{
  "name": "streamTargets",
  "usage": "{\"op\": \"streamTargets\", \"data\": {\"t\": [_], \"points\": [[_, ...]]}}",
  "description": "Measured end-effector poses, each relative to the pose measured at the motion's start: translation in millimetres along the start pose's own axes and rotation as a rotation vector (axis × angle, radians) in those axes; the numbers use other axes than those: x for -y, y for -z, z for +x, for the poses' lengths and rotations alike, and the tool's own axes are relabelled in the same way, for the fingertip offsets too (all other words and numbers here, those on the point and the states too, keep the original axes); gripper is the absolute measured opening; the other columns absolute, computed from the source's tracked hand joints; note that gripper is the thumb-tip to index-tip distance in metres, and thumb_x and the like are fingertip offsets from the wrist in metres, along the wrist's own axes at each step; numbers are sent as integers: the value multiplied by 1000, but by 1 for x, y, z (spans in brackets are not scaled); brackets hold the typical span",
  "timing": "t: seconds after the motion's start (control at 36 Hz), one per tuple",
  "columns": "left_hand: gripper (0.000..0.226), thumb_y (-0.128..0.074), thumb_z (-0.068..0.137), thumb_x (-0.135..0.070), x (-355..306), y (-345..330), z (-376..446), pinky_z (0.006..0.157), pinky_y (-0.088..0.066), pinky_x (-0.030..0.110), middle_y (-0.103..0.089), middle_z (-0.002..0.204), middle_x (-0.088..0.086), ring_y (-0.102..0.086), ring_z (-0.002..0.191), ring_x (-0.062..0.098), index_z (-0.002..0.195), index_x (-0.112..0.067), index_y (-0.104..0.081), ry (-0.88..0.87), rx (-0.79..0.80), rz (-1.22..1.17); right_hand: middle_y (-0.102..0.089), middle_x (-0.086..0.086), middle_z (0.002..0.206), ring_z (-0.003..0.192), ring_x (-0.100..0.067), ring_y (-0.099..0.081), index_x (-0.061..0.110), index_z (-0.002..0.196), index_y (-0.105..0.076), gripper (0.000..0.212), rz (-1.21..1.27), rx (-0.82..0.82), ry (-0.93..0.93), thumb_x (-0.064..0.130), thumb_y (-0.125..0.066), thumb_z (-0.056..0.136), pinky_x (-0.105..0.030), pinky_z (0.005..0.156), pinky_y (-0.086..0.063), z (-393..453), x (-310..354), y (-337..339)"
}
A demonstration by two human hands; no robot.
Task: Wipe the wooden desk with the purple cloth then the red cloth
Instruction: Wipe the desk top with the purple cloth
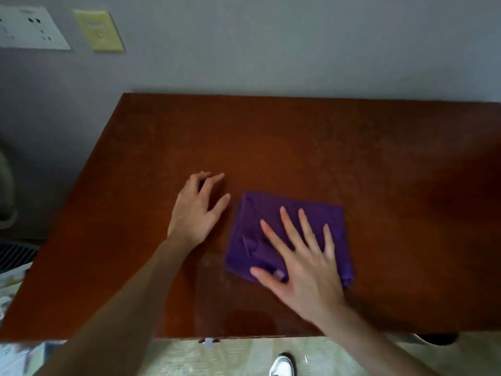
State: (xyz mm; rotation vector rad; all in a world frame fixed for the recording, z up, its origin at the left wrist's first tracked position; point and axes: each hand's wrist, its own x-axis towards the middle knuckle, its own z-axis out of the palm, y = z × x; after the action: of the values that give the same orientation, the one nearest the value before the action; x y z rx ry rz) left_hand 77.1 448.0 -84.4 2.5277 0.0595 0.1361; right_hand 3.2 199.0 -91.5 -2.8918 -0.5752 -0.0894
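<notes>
A folded purple cloth [320, 213] lies flat on the reddish-brown wooden desk [298, 142], a little right of its middle. My right hand [303, 264] rests palm down on the cloth with its fingers spread, pressing it onto the wood. My left hand [198, 210] rests on the bare desk just left of the cloth, fingers apart and slightly curled, holding nothing. No red cloth is in view.
The desk's back edge meets a grey wall with a white socket plate [29, 28] and a yellow switch plate [100, 31]. Below the front edge are a pale floor and a white shoe [282, 367]. Patterned fabric [10, 289] lies at the left.
</notes>
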Motion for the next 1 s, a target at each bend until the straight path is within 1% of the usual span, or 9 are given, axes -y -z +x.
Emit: {"op": "streamTargets", "data": {"t": [0.11,0.22,0.33,0.5,0.61,0.69,0.75,0.81,1.0], "points": [[52,-52,97,-48,-17,-5,-13,121,-22,47,-34,154,5,-28,146,24,145,-29,-47,20,31,60,-19,6,171,158,-26,-16,48,159,-27,82,-10,8,-39,89,-33,88,-65,120,-21,-67,9,3],[52,-48,99,-47,-30,-17,-21,123,-14,45,-34,153,5,-25,147,24,147,-25,-45,9,19,67,-20,8,171,159,-23,-14,52,158,-26,78,2,1,-98,89,-31,89,-65,120,-21,-58,7,5],[49,-44,101,-47,-41,-26,-14,120,-23,47,-39,148,3,-33,142,24,143,-23,-50,76,-24,-44,-19,11,171,159,-19,-12,55,156,-28,71,18,-41,-74,85,-31,91,-62,123,-15,-28,-12,2],[57,-40,97,-56,-53,-41,6,115,-34,44,-39,146,-1,-40,138,21,144,-24,-46,150,-55,-186,-8,14,172,160,-16,-1,58,156,-17,73,5,20,-75,86,-25,89,-61,125,-7,72,-62,3],[62,-40,99,-57,-67,-54,18,122,-25,44,-32,156,0,-24,149,20,150,-21,-37,53,1,-18,-11,13,172,159,-16,-2,58,156,-19,74,1,0,-159,87,-24,89,-62,124,-7,159,-95,1],[72,-31,99,-63,-78,-64,25,126,-1,34,-20,163,3,-5,153,14,157,-20,-22,-35,46,127,-12,12,172,159,-17,-4,58,156,-21,74,-2,9,-168,88,-27,88,-64,123,-6,224,-120,0],[76,-23,97,-67,-81,-67,28,124,7,31,-14,165,6,7,152,8,158,-23,-17,-74,68,203,-13,11,172,159,-17,-5,58,155,-22,74,3,15,-168,88,-28,88,-64,123,-6,262,-135,0],[76,-19,96,-70,-80,-68,28,124,9,31,-11,166,8,11,151,8,159,-28,-12,-92,85,260,-12,11,172,159,-18,-4,58,156,-21,75,13,24,-171,89,-26,87,-65,123,-5,296,-148,0],[74,-20,98,-70,-79,-71,29,124,2,36,-18,165,11,1,155,15,159,-29,-15,-103,102,353,-14,7,172,159,-20,-5,55,157,-21,76,17,41,-117,88,-24,89,-66,123,-4,364,-173,5]]}}
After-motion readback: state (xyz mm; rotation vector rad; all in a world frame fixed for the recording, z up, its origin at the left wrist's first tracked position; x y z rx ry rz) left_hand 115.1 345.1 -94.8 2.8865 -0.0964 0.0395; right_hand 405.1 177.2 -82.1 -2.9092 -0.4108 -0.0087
